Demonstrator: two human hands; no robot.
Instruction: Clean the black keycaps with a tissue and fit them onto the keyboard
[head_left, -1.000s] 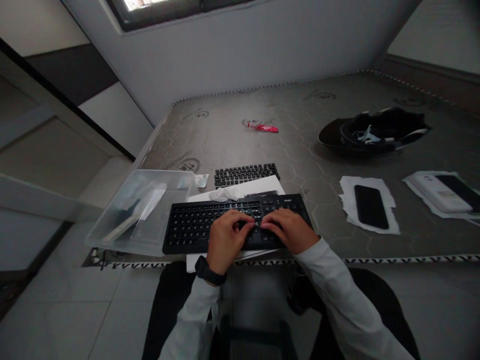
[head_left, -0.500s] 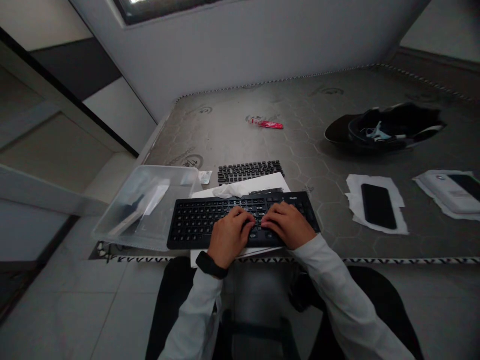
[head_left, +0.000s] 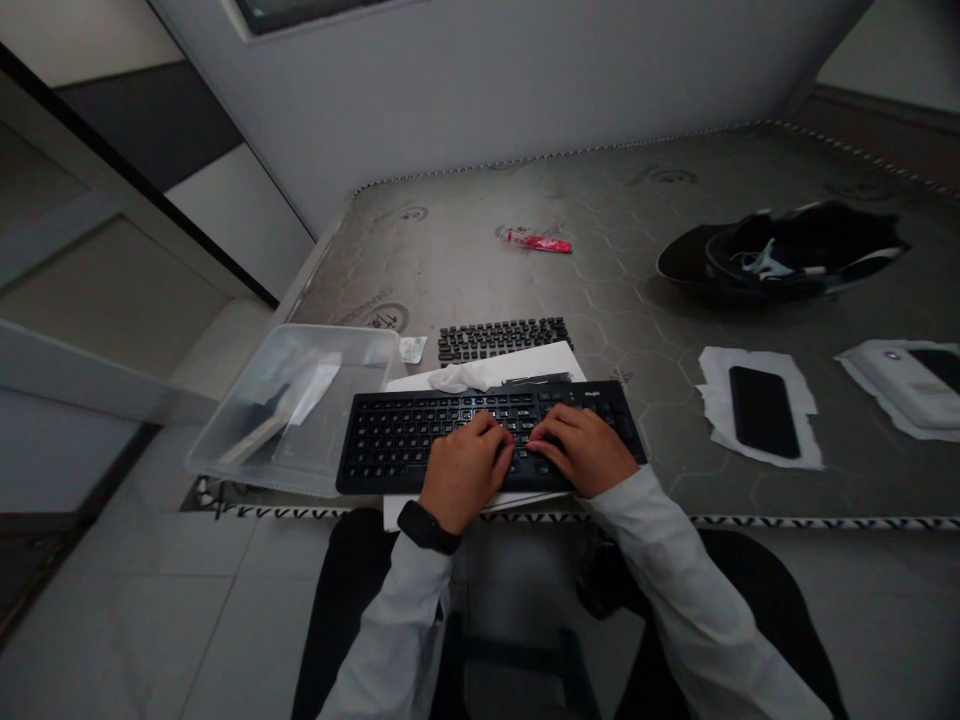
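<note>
A black keyboard frame point(head_left: 390, 445) lies across my front, its key positions looking like bare sockets without caps. Over its right half, my left hand point(head_left: 465, 465) is closed, thumb and fingertips pinched together; whatever they hold is too small to name. Facing it, my right hand point(head_left: 585, 450) pinches close by in the same way, its fingertips low over the frame. The two sets of fingertips are a small gap apart. Under the frame are white sheets point(head_left: 566, 358), with a crumpled white tissue point(head_left: 459, 377) on them. Just behind sits a set of black keycaps point(head_left: 502, 338).
A clear plastic box point(head_left: 360, 345) holding a few items stands at the left edge. Farther back lies a red packet point(head_left: 538, 242). On the right are a dark cap point(head_left: 690, 262), a black phone point(head_left: 763, 412) on white paper and a white device point(head_left: 911, 388).
The view has shifted slightly. Both hands stay pinched over the same part of the keyboard frame, with only small finger movement.
</note>
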